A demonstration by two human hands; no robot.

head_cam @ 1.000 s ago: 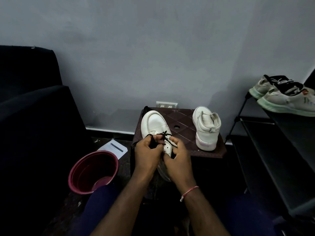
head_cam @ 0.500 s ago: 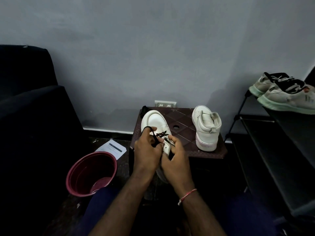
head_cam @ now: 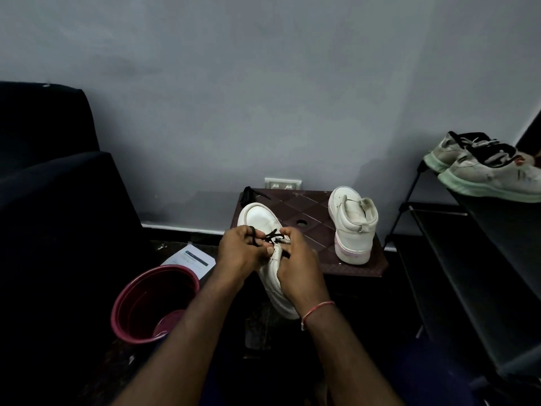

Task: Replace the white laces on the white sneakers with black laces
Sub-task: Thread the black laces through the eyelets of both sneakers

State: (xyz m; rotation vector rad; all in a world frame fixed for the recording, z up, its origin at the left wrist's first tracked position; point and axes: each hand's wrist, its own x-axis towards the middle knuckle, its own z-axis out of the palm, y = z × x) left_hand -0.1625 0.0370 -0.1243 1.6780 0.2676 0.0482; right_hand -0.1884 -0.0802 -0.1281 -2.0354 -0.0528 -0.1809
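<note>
both hands on near sneaker [head_cam: 265, 227], toe on stool [head_cam: 316, 209], heel hanging off the near edge. left hand [head_cam: 238, 253] pinches black lace [head_cam: 270, 238], fingers curled. right hand [head_cam: 300, 265] grips the sneaker's side, fingers at eyelets. second sneaker [head_cam: 352, 227] upright on stool, apart. red bucket [head_cam: 152, 303] on floor.

Dim, murky light; wide-angle edge distortion.

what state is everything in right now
held sneaker, tilted, toe up at the stool edge, partly laced
black lace, crossed over the front eyelets
left hand, pinches the black lace
right hand, grips the held sneaker
second sneaker, upright on the stool, no lace visible
bucket, upright, open
rack sneakers, laced, on the top shelf
</note>
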